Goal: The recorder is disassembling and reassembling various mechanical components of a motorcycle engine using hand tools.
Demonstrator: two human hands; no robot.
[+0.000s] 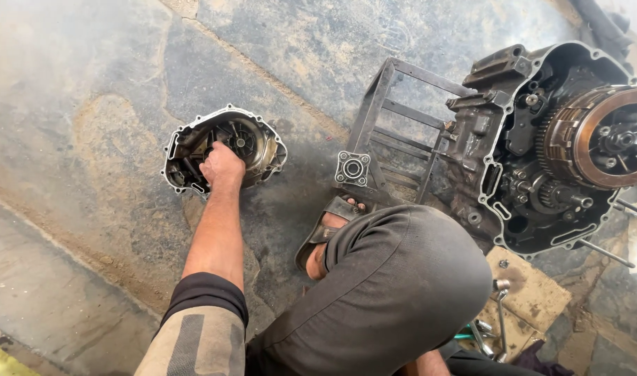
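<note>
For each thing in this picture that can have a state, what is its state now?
Engine cover: taken off, lying on the stone floor, inner side up.
Left hand: inside the cover, fingers curled; what it holds is hidden.
Right hand: not in view.
Engine: side open, clutch and gears exposed.
Small square plate: loose, beside the metal frame.
Sandal: worn on the foot.
Wrenches: lying unused on the cardboard.
</note>
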